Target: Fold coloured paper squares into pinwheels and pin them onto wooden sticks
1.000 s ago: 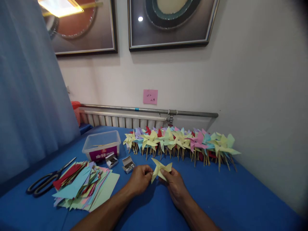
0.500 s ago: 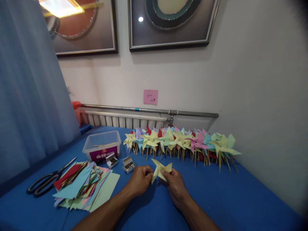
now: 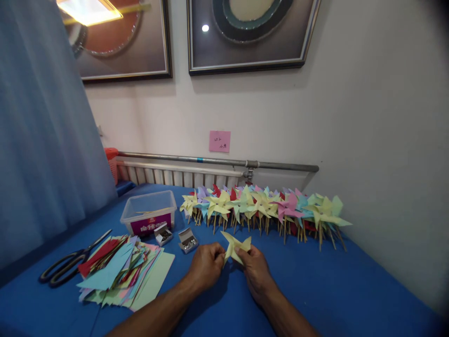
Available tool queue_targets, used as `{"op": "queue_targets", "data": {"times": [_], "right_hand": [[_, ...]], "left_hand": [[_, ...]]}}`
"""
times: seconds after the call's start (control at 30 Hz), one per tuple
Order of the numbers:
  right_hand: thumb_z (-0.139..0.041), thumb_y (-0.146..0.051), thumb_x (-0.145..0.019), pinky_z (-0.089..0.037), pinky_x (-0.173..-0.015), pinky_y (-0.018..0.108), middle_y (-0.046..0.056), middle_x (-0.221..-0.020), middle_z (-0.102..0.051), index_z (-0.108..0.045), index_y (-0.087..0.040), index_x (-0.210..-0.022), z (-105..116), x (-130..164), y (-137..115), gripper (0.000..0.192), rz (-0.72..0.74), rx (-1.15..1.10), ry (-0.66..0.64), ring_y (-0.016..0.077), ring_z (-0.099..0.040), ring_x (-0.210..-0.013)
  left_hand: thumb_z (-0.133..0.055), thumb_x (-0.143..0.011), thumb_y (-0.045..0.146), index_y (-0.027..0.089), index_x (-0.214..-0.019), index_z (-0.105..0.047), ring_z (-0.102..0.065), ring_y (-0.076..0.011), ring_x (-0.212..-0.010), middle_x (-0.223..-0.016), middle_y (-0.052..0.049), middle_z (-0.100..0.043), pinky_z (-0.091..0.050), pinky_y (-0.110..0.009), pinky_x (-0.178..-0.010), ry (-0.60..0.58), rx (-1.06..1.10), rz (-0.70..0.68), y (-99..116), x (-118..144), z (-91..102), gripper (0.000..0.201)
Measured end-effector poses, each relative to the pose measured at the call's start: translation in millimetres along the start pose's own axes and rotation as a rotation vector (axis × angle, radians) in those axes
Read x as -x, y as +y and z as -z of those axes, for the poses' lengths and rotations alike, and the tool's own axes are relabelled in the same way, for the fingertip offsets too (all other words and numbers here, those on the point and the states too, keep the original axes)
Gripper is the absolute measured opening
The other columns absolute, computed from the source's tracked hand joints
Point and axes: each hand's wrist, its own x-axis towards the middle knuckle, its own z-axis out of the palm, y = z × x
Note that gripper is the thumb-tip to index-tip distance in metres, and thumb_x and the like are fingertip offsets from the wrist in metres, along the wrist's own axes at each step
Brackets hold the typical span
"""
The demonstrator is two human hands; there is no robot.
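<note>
Both my hands hold a pale yellow paper pinwheel (image 3: 235,247) just above the blue table (image 3: 333,290). My left hand (image 3: 206,266) pinches its left edge with fingertips. My right hand (image 3: 255,269) grips its lower right side. Beyond it a long row of finished pinwheels on wooden sticks (image 3: 263,208), in yellow, pink, green, red and purple, lies along the wall.
A pile of coloured paper squares (image 3: 122,271) lies at the left, with black scissors (image 3: 66,264) beside it. Two small open boxes of pins (image 3: 177,238) and a clear plastic tub (image 3: 149,213) sit behind. A radiator and pipe (image 3: 217,161) run along the wall.
My left hand has shifted slightly right, closer against the yellow pinwheel. Otherwise nothing has visibly moved.
</note>
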Motion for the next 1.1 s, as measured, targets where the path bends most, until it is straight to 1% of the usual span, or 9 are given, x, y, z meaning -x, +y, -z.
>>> {"op": "queue_targets", "data": {"times": [0.07,0.17,0.37,0.57,0.9,1.1], "right_hand": [[-0.090,-0.041,-0.058,-0.053,-0.071,0.032,0.003,-0.076,-0.077,-0.070,-0.020,-0.080,-0.8,0.2,-0.3,0.037,0.002,0.002,0.008,0.0254,-0.071,-0.077],[-0.090,-0.040,-0.058,-0.053,-0.070,0.032,0.002,-0.076,-0.077,-0.070,-0.020,-0.080,-2.9,2.0,-2.5,0.036,0.002,-0.008,0.023,0.0246,-0.071,-0.075],[-0.092,-0.041,-0.056,-0.054,-0.067,0.031,0.002,-0.080,-0.076,-0.071,-0.021,-0.084,-4.1,4.0,-5.6,0.041,-0.011,-0.026,0.029,0.0226,-0.070,-0.074],[-0.093,-0.041,-0.056,-0.054,-0.064,0.030,0.000,-0.078,-0.073,-0.073,-0.019,-0.083,-2.4,3.5,-5.4,0.041,-0.034,-0.031,0.025,0.0196,-0.067,-0.072],[-0.093,-0.045,-0.054,-0.055,-0.064,0.031,0.003,-0.087,-0.077,-0.072,-0.019,-0.089,-2.0,2.6,-2.9,0.048,-0.033,-0.025,0.029,0.0237,-0.071,-0.078],[-0.093,-0.045,-0.053,-0.056,-0.063,0.032,0.004,-0.089,-0.077,-0.072,-0.019,-0.089,-1.4,2.3,-1.8,0.049,-0.040,-0.032,0.036,0.0253,-0.072,-0.080]], "left_hand": [[-0.054,-0.082,0.014,0.016,-0.071,-0.067,-0.055,-0.0129,-0.062,-0.063,0.002,-0.064,-0.035,-0.023,-0.060,0.012,-0.014,-0.017,0.4,0.8,-0.5,0.017],[-0.054,-0.081,0.013,0.016,-0.072,-0.068,-0.055,-0.0127,-0.061,-0.062,0.002,-0.064,-0.034,-0.024,-0.059,0.016,-0.010,-0.002,1.5,0.9,-0.2,0.017],[-0.053,-0.081,0.014,0.015,-0.072,-0.067,-0.054,-0.0126,-0.061,-0.063,0.001,-0.063,-0.035,-0.024,-0.060,0.012,0.021,0.012,0.2,-0.6,-0.4,0.017],[-0.052,-0.081,0.014,0.015,-0.071,-0.066,-0.054,-0.0128,-0.062,-0.064,0.001,-0.063,-0.035,-0.024,-0.060,0.010,0.016,0.012,-0.1,-0.6,-0.1,0.017],[-0.051,-0.079,0.012,0.015,-0.071,-0.066,-0.054,-0.0128,-0.062,-0.062,0.002,-0.061,-0.034,-0.024,-0.060,0.017,0.008,-0.026,-5.5,-1.3,-2.6,0.017],[-0.049,-0.078,0.010,0.016,-0.067,-0.063,-0.053,-0.0122,-0.060,-0.060,0.002,-0.058,-0.032,-0.024,-0.059,0.030,-0.028,-0.060,-3.5,0.3,-1.6,0.018]]}}
